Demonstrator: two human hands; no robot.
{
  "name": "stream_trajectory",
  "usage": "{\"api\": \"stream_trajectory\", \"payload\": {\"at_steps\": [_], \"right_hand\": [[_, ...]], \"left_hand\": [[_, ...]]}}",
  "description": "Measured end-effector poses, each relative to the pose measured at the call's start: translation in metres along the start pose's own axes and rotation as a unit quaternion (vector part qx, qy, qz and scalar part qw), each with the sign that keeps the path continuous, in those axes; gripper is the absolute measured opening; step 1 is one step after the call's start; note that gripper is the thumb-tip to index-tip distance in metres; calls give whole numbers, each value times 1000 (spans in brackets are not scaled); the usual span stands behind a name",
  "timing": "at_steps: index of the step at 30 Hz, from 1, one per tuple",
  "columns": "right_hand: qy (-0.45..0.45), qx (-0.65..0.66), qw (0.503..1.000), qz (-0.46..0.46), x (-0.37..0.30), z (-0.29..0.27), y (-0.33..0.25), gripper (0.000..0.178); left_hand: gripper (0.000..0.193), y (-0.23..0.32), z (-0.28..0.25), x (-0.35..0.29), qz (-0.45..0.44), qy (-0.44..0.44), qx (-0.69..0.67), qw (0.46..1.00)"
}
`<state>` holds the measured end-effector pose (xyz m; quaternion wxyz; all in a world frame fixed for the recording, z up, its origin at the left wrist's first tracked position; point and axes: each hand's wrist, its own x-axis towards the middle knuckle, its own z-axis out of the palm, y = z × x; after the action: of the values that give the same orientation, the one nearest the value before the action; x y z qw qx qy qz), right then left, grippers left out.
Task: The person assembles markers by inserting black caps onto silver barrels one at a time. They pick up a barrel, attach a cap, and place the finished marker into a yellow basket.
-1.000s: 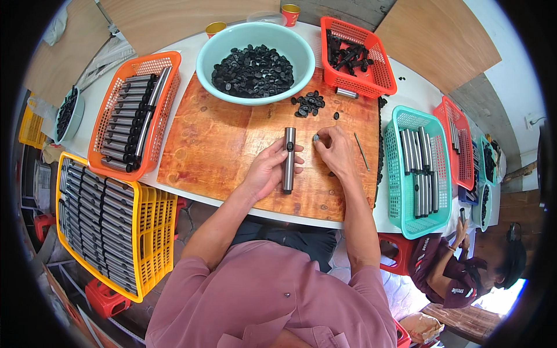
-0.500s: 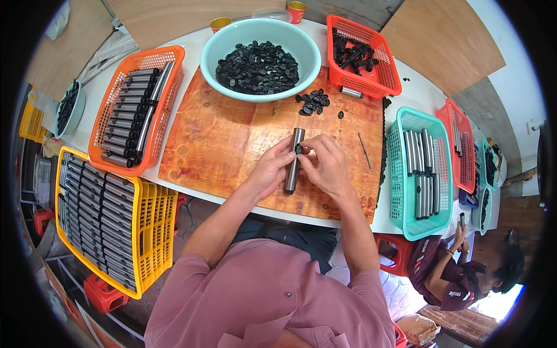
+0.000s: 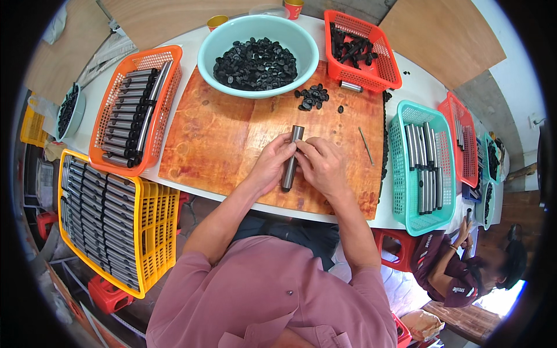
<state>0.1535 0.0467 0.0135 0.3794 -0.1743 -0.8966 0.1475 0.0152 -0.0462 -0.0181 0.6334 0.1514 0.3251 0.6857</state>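
One metal tube (image 3: pixel 289 174) is held above the single wooden board (image 3: pixel 220 139) on the worktop (image 3: pixel 420 87); the left hand (image 3: pixel 271 165) is closed around it, while the right hand (image 3: pixel 322 167) has its thumb and fingertips bunched against its upper half, and whether they pinch a part is hidden. Beyond are one pale-blue basin (image 3: pixel 255 90) of black oval caps, one small heap of caps (image 3: pixel 311 97), too overlapped to count, one lone cap (image 3: pixel 340 109) and one thin rod (image 3: pixel 366 146). One short tube (image 3: pixel 351 86) lies against one red basket (image 3: pixel 362 75) of black parts. Two cups (image 3: pixel 294 9) stand behind the basin. One orange basket (image 3: pixel 161 124) and one yellow crate (image 3: pixel 156 217) at left, and one turquoise basket (image 3: pixel 399 182) at right, hold many more tubes.
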Motion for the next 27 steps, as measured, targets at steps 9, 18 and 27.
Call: {"api": "stream_trajectory", "payload": {"at_steps": [9,18,27], "right_hand": [[12,361,857,368,0,7,7,29],[-24,415,822,389,-1,18,20,27],[23,482,785,388,-11,-3,21,37]], "left_hand": [[28,1,-6,2,-61,-21,31,997],[25,-3,-4,3,-52,-19,97,994],[31,-6,7,-4,-35,-18,292,956]]}}
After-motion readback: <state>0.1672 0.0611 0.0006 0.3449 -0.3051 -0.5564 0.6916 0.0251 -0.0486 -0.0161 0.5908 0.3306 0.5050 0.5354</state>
